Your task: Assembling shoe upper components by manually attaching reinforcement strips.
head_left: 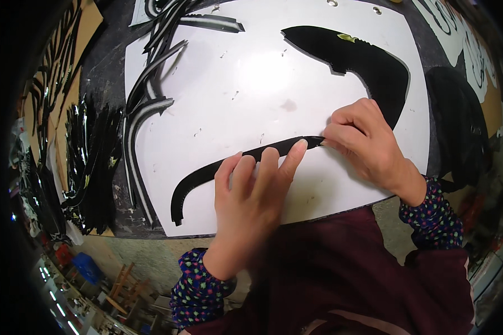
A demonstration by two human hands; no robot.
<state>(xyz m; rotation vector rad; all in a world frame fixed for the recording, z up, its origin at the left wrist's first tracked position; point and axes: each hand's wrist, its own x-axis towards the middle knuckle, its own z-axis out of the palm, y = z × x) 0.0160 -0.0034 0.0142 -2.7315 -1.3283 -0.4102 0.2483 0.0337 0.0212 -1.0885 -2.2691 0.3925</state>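
A narrow black curved strip (196, 177), seemingly fabric or leather, lies on a white board (207, 84). It bends down at its left end. My left hand (250, 187) holds the strip against the board, its fingers bent over the middle part and the thumb resting toward the right. At the strip's right end my right hand (369, 142) pinches the tip between thumb and fingers, which partly hide it. Beyond that hand lies a wider black curved piece (381, 72) with a notched inner edge and a small yellow-green mark (346, 38).
Black strips with grey-white bands (133, 134) hang over the board's left side. Left of them lie a dark bundle of strips (95, 167) and brown cardboard (86, 39). A black cloth-like item (455, 123) and pale sheets (444, 28) are at the right.
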